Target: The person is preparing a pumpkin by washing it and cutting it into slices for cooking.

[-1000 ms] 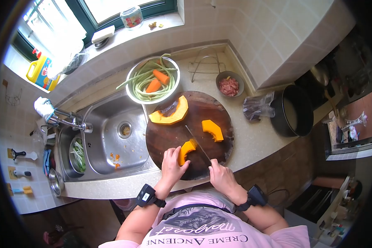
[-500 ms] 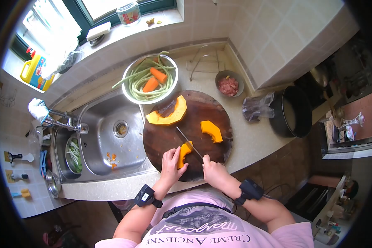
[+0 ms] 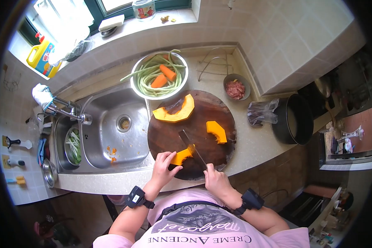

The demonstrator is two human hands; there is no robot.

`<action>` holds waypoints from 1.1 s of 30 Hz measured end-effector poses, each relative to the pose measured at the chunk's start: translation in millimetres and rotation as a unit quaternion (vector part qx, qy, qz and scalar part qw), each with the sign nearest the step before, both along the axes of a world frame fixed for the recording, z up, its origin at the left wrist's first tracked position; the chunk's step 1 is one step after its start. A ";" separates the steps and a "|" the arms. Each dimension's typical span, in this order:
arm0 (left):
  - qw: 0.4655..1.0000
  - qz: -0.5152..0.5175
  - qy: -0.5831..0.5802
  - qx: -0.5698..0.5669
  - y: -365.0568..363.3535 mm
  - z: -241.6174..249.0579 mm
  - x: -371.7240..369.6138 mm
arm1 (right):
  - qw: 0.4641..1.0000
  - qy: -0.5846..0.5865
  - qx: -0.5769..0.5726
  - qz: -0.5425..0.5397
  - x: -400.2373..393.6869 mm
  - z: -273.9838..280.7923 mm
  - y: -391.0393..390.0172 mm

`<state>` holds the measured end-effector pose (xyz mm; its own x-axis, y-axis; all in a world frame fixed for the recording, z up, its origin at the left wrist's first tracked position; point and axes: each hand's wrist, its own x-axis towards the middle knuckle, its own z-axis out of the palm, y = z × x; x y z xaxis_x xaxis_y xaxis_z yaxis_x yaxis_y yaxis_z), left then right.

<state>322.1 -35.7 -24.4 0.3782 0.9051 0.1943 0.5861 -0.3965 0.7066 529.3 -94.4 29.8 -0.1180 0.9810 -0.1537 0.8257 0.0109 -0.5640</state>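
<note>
My left hand (image 3: 166, 166) grips the left end of a short pumpkin piece (image 3: 182, 156) near the front of the round wooden cutting board (image 3: 163, 138). In my right hand (image 3: 214, 177) is the handle of a kitchen knife (image 3: 198, 155), its blade slanting up and left across the board. The blade meets the right end of the held piece. A large curved pumpkin slice (image 3: 175, 114) lies at the board's far left. Another pumpkin piece (image 3: 216, 132) rests on the right side.
A white bowl (image 3: 134, 82) of long beans and carrots stands behind the board. To the left is the steel sink (image 3: 107, 111) with orange scraps. Right of the board are a small bowl of raw meat (image 3: 235, 89), a plastic bag (image 3: 262, 112) and a dark pot (image 3: 292, 120).
The held pumpkin piece has turned from nearly upright in view to lying more sideways. The knife blade now sits at its right end. The whole view has shifted slightly.
</note>
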 end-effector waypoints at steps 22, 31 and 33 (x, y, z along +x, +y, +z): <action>0.997 -0.022 -0.064 0.046 29.1 -3.3 6.1 | 1.000 0.005 0.024 -0.006 -6.1 -8.0 14.3; 0.995 -0.016 -0.094 0.018 31.3 -5.1 5.2 | 0.995 -0.058 -0.079 0.017 -23.9 -5.8 43.2; 0.995 -0.017 -0.095 0.014 32.3 -6.1 5.2 | 0.997 -0.055 -0.057 0.000 -27.9 -12.9 47.4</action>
